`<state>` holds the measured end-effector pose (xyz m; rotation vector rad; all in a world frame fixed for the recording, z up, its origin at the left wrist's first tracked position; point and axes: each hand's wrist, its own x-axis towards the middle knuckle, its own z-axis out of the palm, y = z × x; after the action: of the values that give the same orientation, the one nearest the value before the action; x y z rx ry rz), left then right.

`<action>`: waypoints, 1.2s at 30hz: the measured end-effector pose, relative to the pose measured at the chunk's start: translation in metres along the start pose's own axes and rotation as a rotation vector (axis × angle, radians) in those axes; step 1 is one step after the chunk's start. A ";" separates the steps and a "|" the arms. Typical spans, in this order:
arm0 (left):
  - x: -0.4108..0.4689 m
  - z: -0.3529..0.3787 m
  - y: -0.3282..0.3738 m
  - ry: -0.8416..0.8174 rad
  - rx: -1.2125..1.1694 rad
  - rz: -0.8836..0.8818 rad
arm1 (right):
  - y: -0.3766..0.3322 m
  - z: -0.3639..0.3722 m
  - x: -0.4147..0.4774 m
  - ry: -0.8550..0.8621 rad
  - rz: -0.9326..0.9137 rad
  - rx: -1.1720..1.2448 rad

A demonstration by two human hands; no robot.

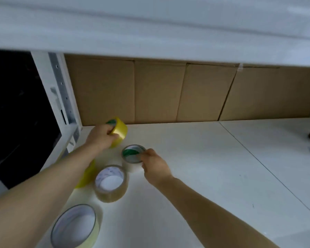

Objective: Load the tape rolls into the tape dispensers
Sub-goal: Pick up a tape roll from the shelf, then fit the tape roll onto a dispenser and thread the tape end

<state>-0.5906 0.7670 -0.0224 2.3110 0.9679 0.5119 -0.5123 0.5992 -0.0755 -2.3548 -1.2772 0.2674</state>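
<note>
A white tabletop fills the lower view, with a thin seam running diagonally across its right part. A row of brown cardboard boxes stands along its back edge under a white shelf. A white perforated metal upright borders a dark opening on the left. 5 rolls are in sight. The clear brownish tape roll with a white core lies flat, hole upward, axis vertical; faint print on its core is unreadable. Just behind it and slightly right, the pale tape roll with a green-and-white core also lies flat on the table, hole up, and the right hand pinches its rim with curled fingers. The core's printing is too blurred to read. Further behind the clear roll and slightly left, the left hand grips the glossy yellow tape roll, fingers curled around its band. That roll is tilted, its green-printed core facing up and left. Left of the clear roll, a second yellow roll shows partly under the left forearm. In front of the clear roll and to its left, a wide pale yellow tape roll lies flat.
</note>
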 end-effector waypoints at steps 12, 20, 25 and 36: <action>-0.064 0.116 0.208 -0.415 -0.839 -0.090 | 0.128 -0.143 -0.122 0.395 0.255 0.646; -0.158 0.264 0.394 -0.769 -0.967 -0.119 | 0.294 -0.230 -0.262 0.653 0.378 0.423; -0.199 0.329 0.480 -0.932 -0.884 -0.039 | 0.372 -0.274 -0.324 0.713 0.503 0.402; -0.167 0.489 0.579 -0.564 0.049 0.421 | 0.542 -0.357 -0.365 0.811 0.660 0.325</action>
<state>-0.1381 0.1368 -0.0460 2.5006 0.2293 -0.0220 -0.1778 -0.0646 -0.0301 -2.1467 -0.0646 -0.2562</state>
